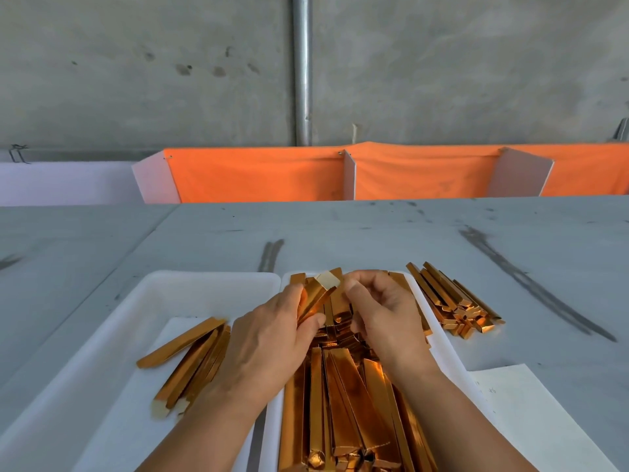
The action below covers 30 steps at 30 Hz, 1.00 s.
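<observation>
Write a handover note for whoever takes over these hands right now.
Left hand and right hand both pinch one gold box above the right tray, with its white end flap open.
Likely done: a bunch in the left tray and a pile on the table right of the trays.
Left: the heap of gold boxes in the right tray.

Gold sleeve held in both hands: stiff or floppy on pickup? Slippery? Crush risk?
Probably light and fairly stiff: the gold sleeve is thin folded card, staying straight between the left hand and right hand. Likely slippery, given the mirror-gloss foil. Likely crushable: it looks hollow, with its white flap open.
</observation>
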Motion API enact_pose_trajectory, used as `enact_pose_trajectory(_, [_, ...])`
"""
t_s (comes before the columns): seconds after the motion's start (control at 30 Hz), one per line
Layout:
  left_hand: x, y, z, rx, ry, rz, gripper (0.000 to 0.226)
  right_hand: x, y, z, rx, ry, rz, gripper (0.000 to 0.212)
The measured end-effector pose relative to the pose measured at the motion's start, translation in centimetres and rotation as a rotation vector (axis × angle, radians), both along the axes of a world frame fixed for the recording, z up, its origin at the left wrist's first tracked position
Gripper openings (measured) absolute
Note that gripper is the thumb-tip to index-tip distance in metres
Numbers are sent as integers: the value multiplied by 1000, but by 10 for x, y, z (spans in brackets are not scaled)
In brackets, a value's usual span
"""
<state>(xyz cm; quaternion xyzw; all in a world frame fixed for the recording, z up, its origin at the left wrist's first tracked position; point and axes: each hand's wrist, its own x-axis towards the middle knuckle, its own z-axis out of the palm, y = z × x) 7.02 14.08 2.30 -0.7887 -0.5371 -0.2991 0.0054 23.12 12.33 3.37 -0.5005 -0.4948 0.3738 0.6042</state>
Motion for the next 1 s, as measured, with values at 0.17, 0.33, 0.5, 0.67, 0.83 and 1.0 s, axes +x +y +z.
enact_pose_trajectory(0.17, [2, 1, -3, 1, 6, 41, 43, -2, 0, -5, 113, -182, -98, 17])
enact_pose_trajectory(0.33, [5, 0, -5, 27, 57, 46, 44, -3, -1, -5, 111, -298, -82, 21])
enact_pose_trajectory(0.5, [7, 0, -6, 44, 53, 38, 43, -1, 0, -2, -12, -89, 62, 20])
enact_pose_trajectory(0.67, [7, 0, -8, 54, 70, 32, 42, -1, -1, 2, -64, -5, 179, 22])
enact_pose_trajectory(0.83, [6, -2, -10, 60, 72, 4, 39, 3, 0, 1, -69, -95, 190, 32])
enact_pose_trajectory(1.0, [6, -1, -10, 58, 64, -17, 39, 2, 1, 0, -84, -100, 171, 26])
